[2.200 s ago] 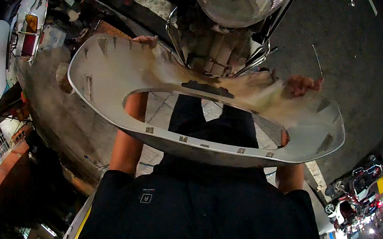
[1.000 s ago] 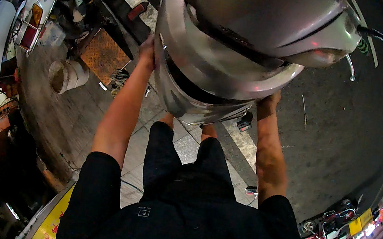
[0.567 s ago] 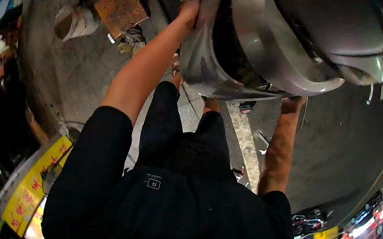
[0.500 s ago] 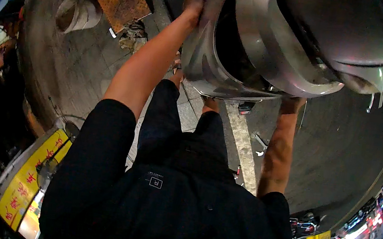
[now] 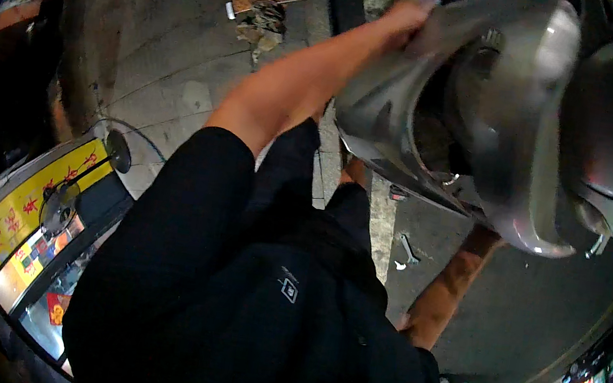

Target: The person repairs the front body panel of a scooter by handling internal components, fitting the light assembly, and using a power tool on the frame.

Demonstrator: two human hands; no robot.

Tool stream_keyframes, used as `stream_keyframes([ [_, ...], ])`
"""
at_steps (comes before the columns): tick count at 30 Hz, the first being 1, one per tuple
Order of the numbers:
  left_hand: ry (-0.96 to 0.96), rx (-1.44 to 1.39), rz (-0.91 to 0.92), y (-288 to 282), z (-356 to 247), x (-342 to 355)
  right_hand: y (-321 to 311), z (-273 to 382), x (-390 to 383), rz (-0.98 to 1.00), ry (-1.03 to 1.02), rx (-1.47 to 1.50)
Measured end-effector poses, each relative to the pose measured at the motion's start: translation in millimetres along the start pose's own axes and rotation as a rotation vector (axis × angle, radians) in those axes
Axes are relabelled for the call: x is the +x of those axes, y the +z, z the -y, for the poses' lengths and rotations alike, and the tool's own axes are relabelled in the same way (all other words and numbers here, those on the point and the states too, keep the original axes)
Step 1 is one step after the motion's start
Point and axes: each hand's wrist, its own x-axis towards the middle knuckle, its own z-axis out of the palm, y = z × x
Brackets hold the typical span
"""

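Head view: left hand (image 5: 406,19) grips grey scooter panel (image 5: 486,122) above yellow sign (image 5: 16,219).

Left hand (image 5: 411,15): grips upper edge of grey scooter body panel (image 5: 487,114).
Right forearm (image 5: 453,284): reaches under panel; hand hidden.
Ground: paved.

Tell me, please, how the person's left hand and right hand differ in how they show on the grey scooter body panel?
The left hand is in plain view, gripping the upper edge of the grey scooter body panel, its forearm raised across the picture. The right hand is hidden behind the panel's lower edge; only its forearm shows, reaching up from below. Both arms are bare below black sleeves.
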Motion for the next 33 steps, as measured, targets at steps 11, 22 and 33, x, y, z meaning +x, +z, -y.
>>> stream_keyframes([
  [11,-0.014,0.128,-0.101,15.5,-0.9,8.2,8.8,-0.5,3.3,0.042,-0.011,0.005],
  [22,-0.142,0.047,-0.163,1.3,9.6,27.9,10.9,-10.4,8.9,0.061,-0.165,0.073],
  [33,0.288,-0.034,0.072,72.5,-77.1,-24.9,26.4,12.8,-24.1,-0.129,-0.309,-0.057],
])
